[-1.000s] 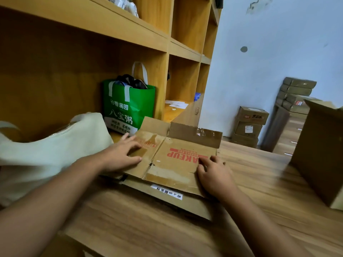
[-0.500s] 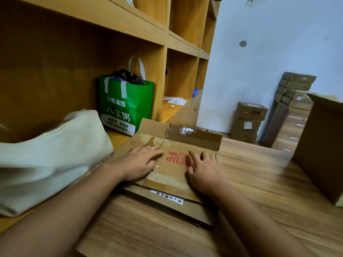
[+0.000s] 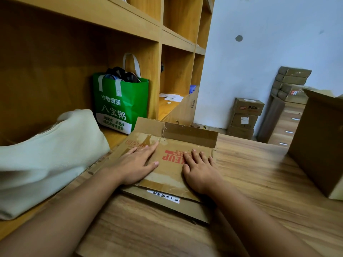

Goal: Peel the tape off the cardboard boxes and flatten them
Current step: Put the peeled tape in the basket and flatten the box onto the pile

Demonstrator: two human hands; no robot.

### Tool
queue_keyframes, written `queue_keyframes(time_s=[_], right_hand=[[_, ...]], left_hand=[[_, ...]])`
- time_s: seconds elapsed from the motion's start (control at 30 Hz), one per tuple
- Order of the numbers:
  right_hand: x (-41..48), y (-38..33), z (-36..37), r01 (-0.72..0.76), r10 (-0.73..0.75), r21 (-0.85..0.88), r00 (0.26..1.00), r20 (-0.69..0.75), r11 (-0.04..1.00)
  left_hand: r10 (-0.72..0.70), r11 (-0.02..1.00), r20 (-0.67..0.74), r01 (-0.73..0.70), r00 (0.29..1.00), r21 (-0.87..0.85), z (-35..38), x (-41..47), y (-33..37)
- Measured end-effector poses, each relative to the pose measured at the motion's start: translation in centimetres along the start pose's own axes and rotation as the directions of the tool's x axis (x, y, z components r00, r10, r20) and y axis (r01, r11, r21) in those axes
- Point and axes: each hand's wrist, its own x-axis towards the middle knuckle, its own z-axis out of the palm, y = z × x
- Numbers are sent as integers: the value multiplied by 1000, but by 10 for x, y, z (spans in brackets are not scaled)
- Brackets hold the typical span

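As palms pressed: box almost flat

While the flattened box [image 3: 167, 171] lay on the table [image 3: 259, 182] beneath both hands, left hand [image 3: 135, 164] and right hand [image 3: 200, 173] were spread flat on it, gripping nothing. Risk judged: end flap [image 3: 191, 135], raised beyond the fingertips, could spring panels up once pressure lifted. Long axis ran wrists-to-fingertips, flap end pointing away.

Single head-worn view, looking forward and down, close over the table [image 3: 259, 182]; far wall [image 3: 269, 52] apparently some way beyond.
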Motion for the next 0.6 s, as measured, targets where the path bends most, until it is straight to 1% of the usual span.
queue_keyframes(time_s=[0.1, 0.23, 0.37, 0.6], right_hand=[[-2, 1, -2, 3, -3, -1, 1000, 0, 1000], [0, 1, 3, -5, 5, -14, 1000, -2, 1000], [2, 1, -3, -4, 4, -18, 999, 33, 1000], [2, 2, 2, -5, 5, -2, 1000, 14, 1000]], left_hand=[[77, 995, 4, -77, 997, 68, -2, 1, 2], [68, 995, 2, -68, 998, 71, 3, 2, 0], [71, 994, -6, -70, 997, 79, 0, 2, 2], [64, 993, 14, -65, 998, 101, -3, 0, 6]])
